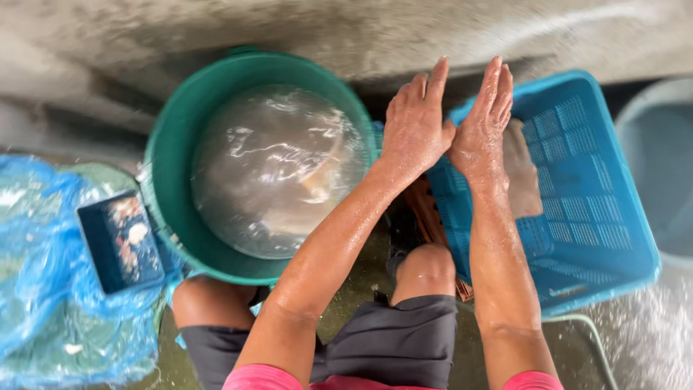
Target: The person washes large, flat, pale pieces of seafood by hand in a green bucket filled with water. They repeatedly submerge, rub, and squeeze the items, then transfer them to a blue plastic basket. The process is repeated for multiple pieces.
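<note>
My left hand (413,124) and my right hand (484,130) are wet and raised side by side, fingers straight and pointing away from me, holding nothing. They hover between a green tub (170,155) full of murky water on the left and a blue plastic basket (599,238) on the right. A pale brownish piece (525,177) lies in the basket just beyond my right hand. My bare knees and dark shorts show below.
A small dark blue tray (119,242) with bits on it rests on a blue plastic sheet (43,289) at the left. A grey-blue bucket (660,166) stands at the right edge. A thin hose (593,336) runs over wet concrete ground.
</note>
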